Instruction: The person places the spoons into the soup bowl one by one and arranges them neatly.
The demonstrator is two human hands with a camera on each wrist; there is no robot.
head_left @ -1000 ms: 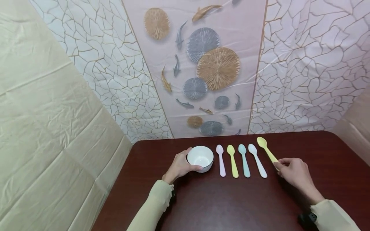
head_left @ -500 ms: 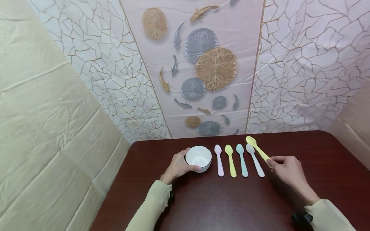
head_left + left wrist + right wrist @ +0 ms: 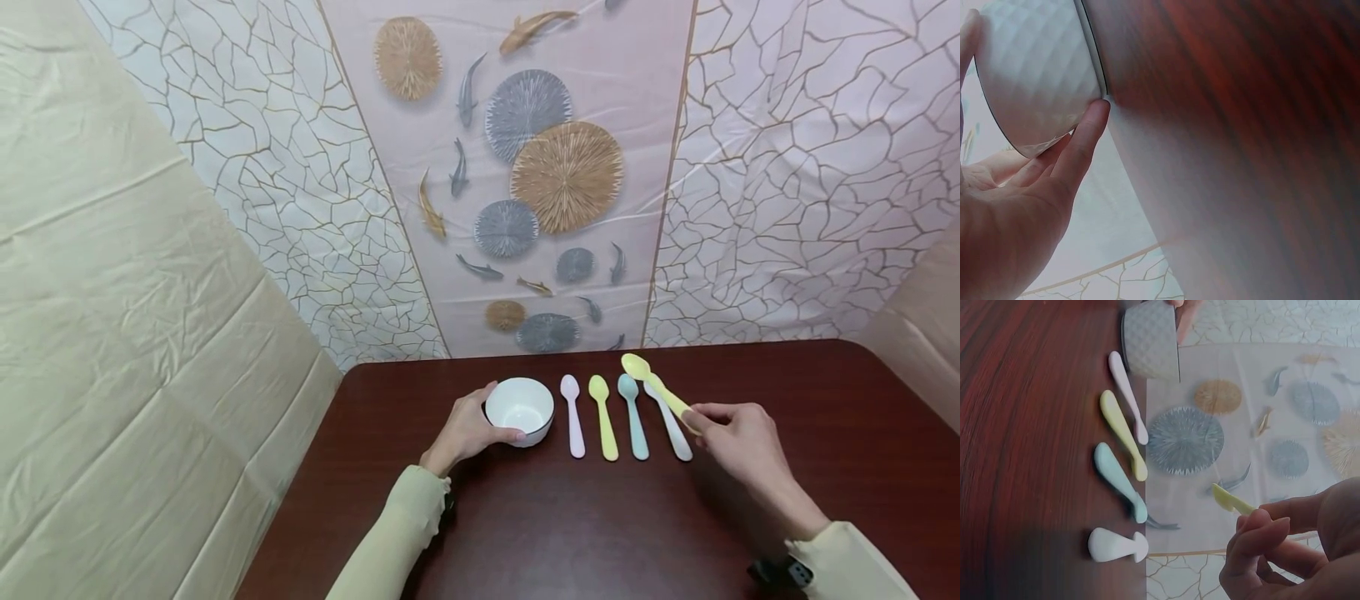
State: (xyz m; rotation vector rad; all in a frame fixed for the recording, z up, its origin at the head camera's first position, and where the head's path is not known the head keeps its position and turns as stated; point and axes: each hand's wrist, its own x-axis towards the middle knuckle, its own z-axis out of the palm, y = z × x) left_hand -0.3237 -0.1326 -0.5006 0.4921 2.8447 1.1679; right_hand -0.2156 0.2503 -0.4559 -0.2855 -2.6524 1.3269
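My left hand (image 3: 471, 429) grips a white bowl (image 3: 520, 408) at its left side, thumb near the front and fingers behind. In the left wrist view the bowl (image 3: 1041, 69) shows a dimpled outer wall. My right hand (image 3: 738, 442) pinches a yellow spoon (image 3: 667, 396) by its handle end, raised above the table. That spoon's bowl points away and left, overlapping the white spoon (image 3: 677, 437) in the head view. The right wrist view has the held spoon (image 3: 1230, 500) between thumb and fingers, apart from the tabletop.
Between the bowl and the white spoon lie a pink spoon (image 3: 573, 421), another yellow spoon (image 3: 605, 421) and a teal spoon (image 3: 635, 421), side by side on the dark red-brown table (image 3: 570, 533). A patterned cloth (image 3: 555, 275) hangs behind the table's back edge.
My right hand has carried the yellow spoon leftward, from beside the white spoon to over it, its tip now near the teal spoon. The left hand stays on the bowl.
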